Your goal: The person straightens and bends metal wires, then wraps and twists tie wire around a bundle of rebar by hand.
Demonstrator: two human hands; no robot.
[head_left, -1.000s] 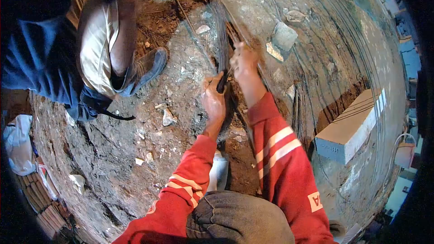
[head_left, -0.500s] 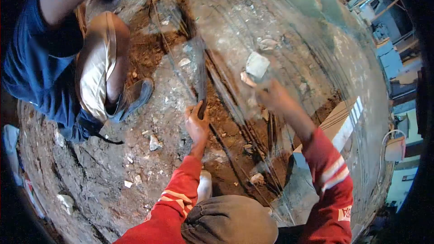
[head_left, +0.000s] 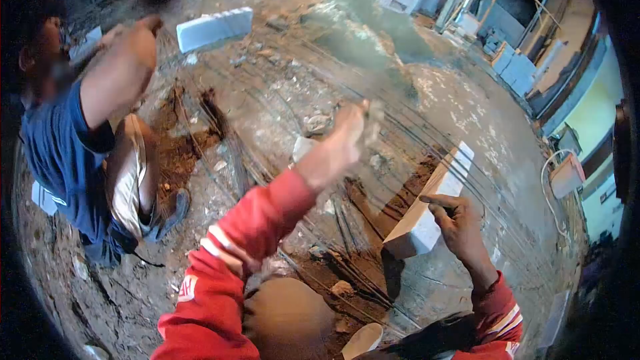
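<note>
My left hand (head_left: 343, 140) reaches out over the middle of the ground, smeared by motion. Whether its fingers hold anything cannot be made out. Just behind that wrist a pale stone (head_left: 303, 149) shows in part. On the right, my right hand (head_left: 459, 225) is closed, thumb and fingers drawn together; what lies in them, if anything, is too dark to name. It hovers beside a long white block (head_left: 427, 227) lying across the soil. Thin dark rods (head_left: 347, 267) run diagonally over a dug reddish trench below my hands.
A co-worker in a dark blue shirt (head_left: 67, 160) crouches at the left, one arm raised. Another white block (head_left: 215, 29) lies at the back. Beyond are a sand heap (head_left: 360, 20) and stacked pale blocks (head_left: 517, 67). A pale container (head_left: 567, 175) stands at far right.
My view has tipped up and shifted right. My left hand has let go of the rods and swung up and right. My right hand has moved from the pale stone to beside the white block.
</note>
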